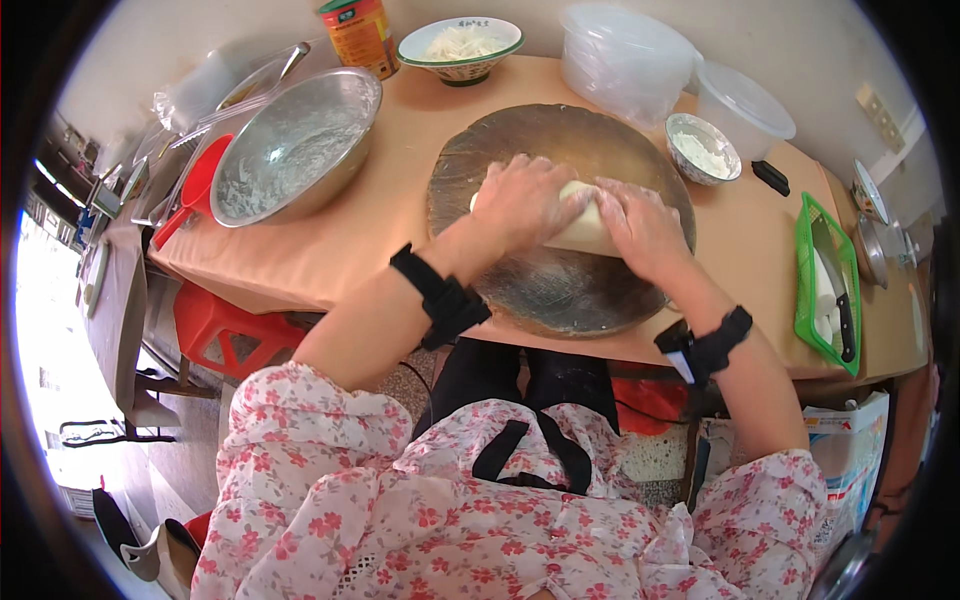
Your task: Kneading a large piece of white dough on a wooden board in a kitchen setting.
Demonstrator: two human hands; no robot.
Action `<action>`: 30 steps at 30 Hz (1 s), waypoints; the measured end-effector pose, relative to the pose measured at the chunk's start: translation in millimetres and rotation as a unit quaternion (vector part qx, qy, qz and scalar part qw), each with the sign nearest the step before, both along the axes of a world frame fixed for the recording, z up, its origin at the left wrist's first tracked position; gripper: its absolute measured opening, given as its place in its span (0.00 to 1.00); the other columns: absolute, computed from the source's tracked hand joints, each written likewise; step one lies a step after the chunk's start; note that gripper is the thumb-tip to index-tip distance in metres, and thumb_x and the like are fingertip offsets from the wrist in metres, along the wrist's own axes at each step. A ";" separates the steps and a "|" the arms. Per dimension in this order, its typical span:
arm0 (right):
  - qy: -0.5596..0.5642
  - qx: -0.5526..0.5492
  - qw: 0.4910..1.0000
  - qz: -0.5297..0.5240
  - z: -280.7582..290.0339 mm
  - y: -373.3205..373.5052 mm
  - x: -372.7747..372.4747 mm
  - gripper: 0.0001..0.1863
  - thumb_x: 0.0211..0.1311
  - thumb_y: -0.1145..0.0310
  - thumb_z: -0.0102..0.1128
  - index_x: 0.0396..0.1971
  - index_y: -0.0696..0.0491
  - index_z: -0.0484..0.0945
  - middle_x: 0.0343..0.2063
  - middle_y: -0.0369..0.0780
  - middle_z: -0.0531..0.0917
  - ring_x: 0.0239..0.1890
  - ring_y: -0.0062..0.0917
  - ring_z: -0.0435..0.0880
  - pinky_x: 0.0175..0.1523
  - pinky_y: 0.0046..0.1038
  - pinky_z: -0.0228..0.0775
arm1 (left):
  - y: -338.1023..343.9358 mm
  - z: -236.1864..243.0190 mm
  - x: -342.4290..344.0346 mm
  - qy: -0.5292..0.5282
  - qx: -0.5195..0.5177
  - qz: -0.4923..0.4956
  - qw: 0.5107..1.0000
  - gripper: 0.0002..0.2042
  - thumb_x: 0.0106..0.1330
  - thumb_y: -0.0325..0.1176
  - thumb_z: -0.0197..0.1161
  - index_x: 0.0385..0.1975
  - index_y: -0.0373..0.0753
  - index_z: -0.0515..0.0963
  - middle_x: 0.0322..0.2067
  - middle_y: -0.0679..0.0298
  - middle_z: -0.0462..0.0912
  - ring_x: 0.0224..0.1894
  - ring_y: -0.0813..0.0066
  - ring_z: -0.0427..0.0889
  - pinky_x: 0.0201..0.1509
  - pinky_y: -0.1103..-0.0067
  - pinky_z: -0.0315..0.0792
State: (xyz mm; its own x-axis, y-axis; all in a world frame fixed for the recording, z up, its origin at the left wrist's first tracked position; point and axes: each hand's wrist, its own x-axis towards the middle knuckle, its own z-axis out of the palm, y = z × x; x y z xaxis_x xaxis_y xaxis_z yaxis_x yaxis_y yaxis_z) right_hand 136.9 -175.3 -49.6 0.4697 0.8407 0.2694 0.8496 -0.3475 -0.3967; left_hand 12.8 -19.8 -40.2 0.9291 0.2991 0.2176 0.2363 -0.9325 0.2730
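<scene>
A pale lump of dough (587,236) lies on a round, dark wooden board (550,300) in front of me. My left hand (527,197) presses on its left part, fingers bent over its far side. From the right, my right hand (640,226) grips the other end with curled fingers. The two thumbs come close together over the middle of the dough. Flour coats my fingers, and a thin film of it shows on the near part of the board. My hands hide much of the dough.
Left of the board stands a floury metal basin (300,150) beside a red dipper (200,185). Behind are an orange can (360,40), a bowl of white shreds (462,45) and plastic tubs (625,65). To the right sit a flour bowl (703,150) and a green basket (806,285) holding a knife (845,315).
</scene>
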 end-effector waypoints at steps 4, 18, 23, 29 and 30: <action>0.080 -0.069 0.994 -0.026 -2.6 29.6 38.9 0.27 0.70 0.45 0.37 0.55 0.44 0.79 0.55 0.47 0.78 0.60 0.46 0.73 0.60 0.54 0.61 | 21.9 6.0 37.0 0.068 -0.004 0.033 0.997 0.24 0.72 0.54 0.40 0.53 0.47 0.77 0.54 0.56 0.78 0.59 0.52 0.71 0.60 0.53 0.64; 0.084 -0.134 0.986 -0.049 -29.9 57.8 97.3 0.33 0.67 0.35 0.29 0.66 0.32 0.67 0.72 0.39 0.58 0.75 0.44 0.48 0.70 0.63 0.38 | 53.3 -6.0 85.5 0.120 -0.032 0.029 0.992 0.26 0.71 0.57 0.40 0.63 0.54 0.69 0.66 0.63 0.66 0.71 0.55 0.57 0.66 0.42 0.53; 0.061 -0.173 0.979 -0.085 -5.1 52.6 62.4 0.33 0.68 0.34 0.27 0.67 0.29 0.66 0.72 0.39 0.57 0.75 0.44 0.44 0.71 0.62 0.35 | 56.7 -12.9 77.3 0.145 0.007 -0.003 0.989 0.27 0.72 0.57 0.38 0.64 0.54 0.69 0.66 0.64 0.67 0.70 0.57 0.59 0.66 0.44 0.55; 0.023 -0.185 0.980 -0.071 -0.9 30.9 42.3 0.34 0.68 0.32 0.26 0.66 0.29 0.68 0.72 0.39 0.58 0.75 0.45 0.45 0.72 0.61 0.35 | 28.7 9.5 46.6 0.154 -0.074 0.017 0.985 0.27 0.72 0.57 0.37 0.63 0.54 0.71 0.64 0.60 0.71 0.63 0.52 0.70 0.66 0.57 0.61; 0.014 -0.166 0.984 -0.058 -0.8 26.3 35.9 0.34 0.68 0.32 0.26 0.65 0.31 0.69 0.71 0.40 0.60 0.75 0.45 0.48 0.71 0.61 0.36 | 26.7 5.9 40.4 0.130 -0.068 0.007 0.989 0.26 0.73 0.57 0.38 0.63 0.54 0.71 0.61 0.58 0.73 0.61 0.51 0.73 0.63 0.57 0.64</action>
